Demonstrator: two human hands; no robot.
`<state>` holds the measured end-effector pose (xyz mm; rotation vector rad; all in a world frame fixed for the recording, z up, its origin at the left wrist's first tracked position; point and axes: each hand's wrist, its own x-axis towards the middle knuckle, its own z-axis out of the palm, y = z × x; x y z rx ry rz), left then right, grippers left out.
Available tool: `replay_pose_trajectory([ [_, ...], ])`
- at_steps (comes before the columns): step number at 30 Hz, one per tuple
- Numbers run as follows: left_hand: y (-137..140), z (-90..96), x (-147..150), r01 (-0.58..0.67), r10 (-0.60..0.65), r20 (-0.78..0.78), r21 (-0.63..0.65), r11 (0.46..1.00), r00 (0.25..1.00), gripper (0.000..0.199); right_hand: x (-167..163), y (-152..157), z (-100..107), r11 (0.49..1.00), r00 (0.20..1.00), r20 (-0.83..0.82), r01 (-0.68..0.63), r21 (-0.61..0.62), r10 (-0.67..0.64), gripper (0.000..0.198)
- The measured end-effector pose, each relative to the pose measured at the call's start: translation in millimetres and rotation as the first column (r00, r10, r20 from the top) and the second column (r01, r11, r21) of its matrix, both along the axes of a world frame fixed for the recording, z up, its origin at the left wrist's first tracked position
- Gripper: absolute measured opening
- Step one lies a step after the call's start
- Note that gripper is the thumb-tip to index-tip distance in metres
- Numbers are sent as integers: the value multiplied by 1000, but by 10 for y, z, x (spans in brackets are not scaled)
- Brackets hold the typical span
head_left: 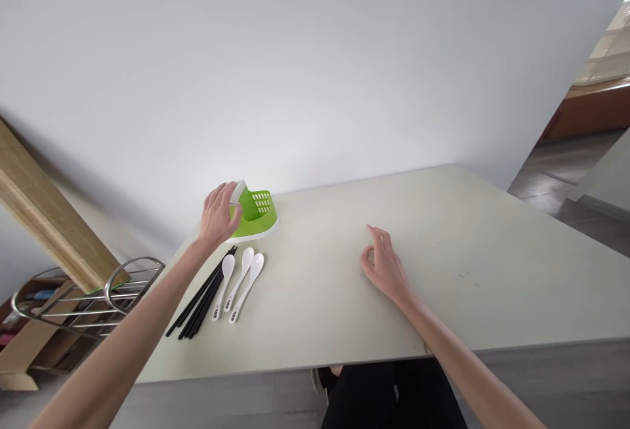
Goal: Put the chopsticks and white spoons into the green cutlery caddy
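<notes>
At the back left of the table, my left hand (216, 214) is closed around the white upper part of a green plastic cutlery holder (263, 221). The holder has a perforated basket side and a white base rim; its left part is hidden behind my hand. Just in front of it lie three white spoons (242, 285), bowls pointing away from me. Left of the spoons is a loose bundle of black chopsticks (203, 304), partly beneath my forearm's line. My right hand (386, 265) rests over the table's middle, holding nothing, fingers loosely curled and the thumb apart.
The pale table (335, 324) stands against a white wall (315, 75). Left of it are a metal rack (98, 304), a leaning bamboo mat or board (54, 212) and a cardboard box (29, 350) on the floor. My legs are below the front edge.
</notes>
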<state>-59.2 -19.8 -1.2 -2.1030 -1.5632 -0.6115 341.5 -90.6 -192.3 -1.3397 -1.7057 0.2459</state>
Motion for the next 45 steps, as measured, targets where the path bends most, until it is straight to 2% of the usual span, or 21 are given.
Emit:
replay_pose_trajectory([
  [2, -69, -154, 265, 86, -86, 46, 17, 996, 995, 58, -1, -5, 10, 1000, 1000, -3, -2, -9, 2, 63],
  [6, -166, -597, 897, 272, -254, 212, -63, 960, 944, 50, -6, -11, 35, 1000, 999, -39, -8, -23, 7, 59],
  [8, -187, -833, 1202, 343, -285, 357, -111, 933, 890, 45, -12, -4, 43, 1000, 998, -64, -18, -22, 16, 56],
  [10, -184, -1040, 1457, 403, -262, 521, -175, 898, 812, 39, -17, 7, 49, 999, 996, -89, -23, -25, 21, 53],
  [13, -136, -1262, 1705, 479, -140, 743, -264, 837, 654, 34, -18, 21, 52, 999, 992, -123, -10, -53, 4, 50],
  [15, -91, -1353, 1776, 538, -18, 868, -291, 791, 496, 33, -11, 26, 48, 996, 990, -138, -6, -85, -6, 50],
  [18, -39, -1422, 1791, 592, 140, 956, -272, 759, 259, 35, -7, 49, 38, 990, 992, -129, -5, -140, -13, 50],
  [20, -20, -1437, 1782, 596, 186, 965, -261, 759, 186, 36, -27, 97, 34, 985, 997, -82, -4, -171, -10, 50],
  [22, -11, -1441, 1780, 597, 201, 964, -264, 757, 171, 36, -78, 185, 36, 983, 1000, 5, 3, -185, -2, 50],
  [25, -7, -1438, 1795, 594, 203, 960, -280, 754, 194, 38, -193, 376, 47, 985, 990, 138, 3, -172, 21, 49],
  [28, -12, -1431, 1813, 578, 196, 955, -291, 762, 222, 39, -289, 557, 58, 988, 982, 184, -20, -154, 48, 49],
  [31, -20, -1419, 1821, 570, 197, 953, -296, 766, 231, 38, -309, 645, 68, 982, 987, 130, -66, -174, 89, 47],
  [37, -15, -1415, 1826, 563, 211, 950, -306, 768, 228, 37, -258, 619, 99, 961, 992, -23, -130, -246, 128, 41],
  [45, -5, -1396, 1830, 542, 223, 943, -326, 775, 247, 37, -259, 603, 144, 960, 985, -85, -168, -224, 153, 33],
])
